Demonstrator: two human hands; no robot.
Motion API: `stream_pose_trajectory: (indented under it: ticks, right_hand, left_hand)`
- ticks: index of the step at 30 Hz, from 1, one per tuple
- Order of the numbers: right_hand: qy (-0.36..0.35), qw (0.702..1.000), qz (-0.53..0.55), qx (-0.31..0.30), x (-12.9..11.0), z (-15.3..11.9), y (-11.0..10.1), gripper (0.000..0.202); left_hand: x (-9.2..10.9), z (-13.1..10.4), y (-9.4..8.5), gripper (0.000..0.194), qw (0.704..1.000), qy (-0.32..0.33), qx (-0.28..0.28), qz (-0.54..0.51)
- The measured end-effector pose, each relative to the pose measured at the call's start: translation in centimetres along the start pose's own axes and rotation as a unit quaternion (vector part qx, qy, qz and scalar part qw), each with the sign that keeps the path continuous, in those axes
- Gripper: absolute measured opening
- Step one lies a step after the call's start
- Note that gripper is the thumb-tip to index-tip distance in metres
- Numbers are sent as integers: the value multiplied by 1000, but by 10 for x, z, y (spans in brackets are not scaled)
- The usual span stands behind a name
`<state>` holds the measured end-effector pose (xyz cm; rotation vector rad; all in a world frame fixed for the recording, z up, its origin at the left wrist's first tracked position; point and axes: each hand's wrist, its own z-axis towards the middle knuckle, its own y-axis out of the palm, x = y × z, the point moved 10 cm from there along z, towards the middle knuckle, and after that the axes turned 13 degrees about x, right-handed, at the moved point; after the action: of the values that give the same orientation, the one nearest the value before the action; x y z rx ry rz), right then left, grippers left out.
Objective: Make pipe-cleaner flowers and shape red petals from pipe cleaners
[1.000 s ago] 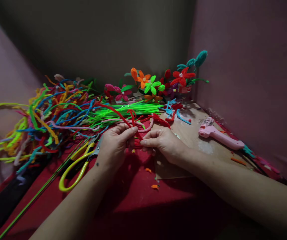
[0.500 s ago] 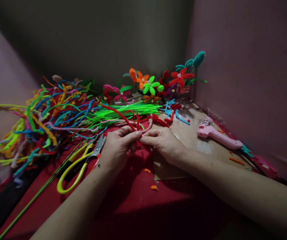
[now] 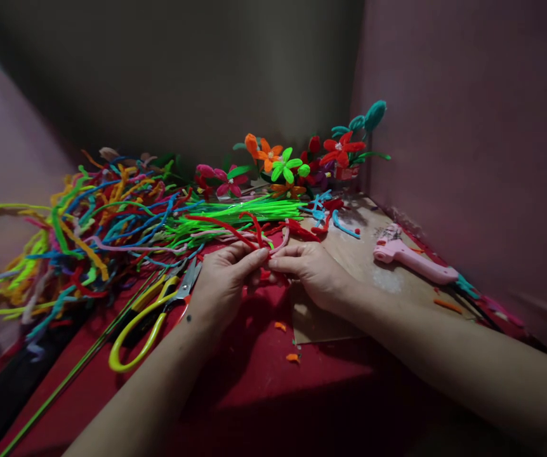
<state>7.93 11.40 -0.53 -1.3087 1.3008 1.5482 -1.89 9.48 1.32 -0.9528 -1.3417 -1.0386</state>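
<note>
Between my two hands is a red pipe cleaner [image 3: 226, 226], its ends sticking up past the fingers. My left hand [image 3: 223, 273] pinches it with thumb and forefinger. My right hand [image 3: 309, 266] is closed at the same spot, thumb and fingertips pressed together on the red piece; the exact grip is hidden by the fingers. The hands meet over the red cloth. Just behind them lie red pieces [image 3: 302, 231] and a bundle of bright green pipe cleaners [image 3: 249, 209]. Yellow-handled scissors [image 3: 152, 324] rest beside my left wrist.
A tangled heap of coloured pipe cleaners [image 3: 87, 228] fills the left. Finished pipe-cleaner flowers [image 3: 285, 165] stand at the back by the wall. On the right, a pink glue gun [image 3: 414, 260] lies on a brown board [image 3: 369, 254]. Orange scraps [image 3: 292, 358] dot the cloth [image 3: 254, 393].
The red ends above my fingers have shifted, one now leaning further left. Both hands keep their pinch in nearly the same place. The view has moved slightly.
</note>
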Motion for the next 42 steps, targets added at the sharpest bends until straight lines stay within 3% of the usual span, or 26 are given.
stream_pose_trajectory:
  ticks: [7, 11, 18, 22, 26, 30, 36, 39, 42]
  right_hand:
    - [32, 998, 54, -17, 7, 6, -1, 12]
    - [36, 998, 52, -18, 8, 7, -1, 11]
    - [55, 996, 64, -24, 10, 6, -1, 8]
    - [50, 996, 73, -32, 9, 6, 0, 7]
    - [69, 995, 57, -36, 10, 4, 2, 10]
    - [53, 997, 35, -36, 5, 3, 1, 12]
    - [27, 996, 15, -87, 1, 1, 9, 12]
    - [37, 994, -3, -101, 4, 1, 10, 9]
    - [63, 990, -8, -125, 9, -1, 13, 7]
  left_hand:
    - [5, 3, -5, 16, 1000, 15, 8, 9]
    - [13, 2, -5, 13, 996, 71, 3, 52]
    - [20, 1, -11, 18, 992, 103, 48, 60]
    - [19, 3, -10, 22, 993, 105, 36, 45]
    - [24, 2, -4, 23, 983, 142, 3, 116]
    - [45, -8, 3, 18, 932, 289, -33, 218]
    - [66, -31, 8, 12, 796, 500, -40, 338]
    - [72, -42, 13, 9, 749, 556, -59, 355]
    - [68, -48, 21, 8, 725, 565, -114, 377]
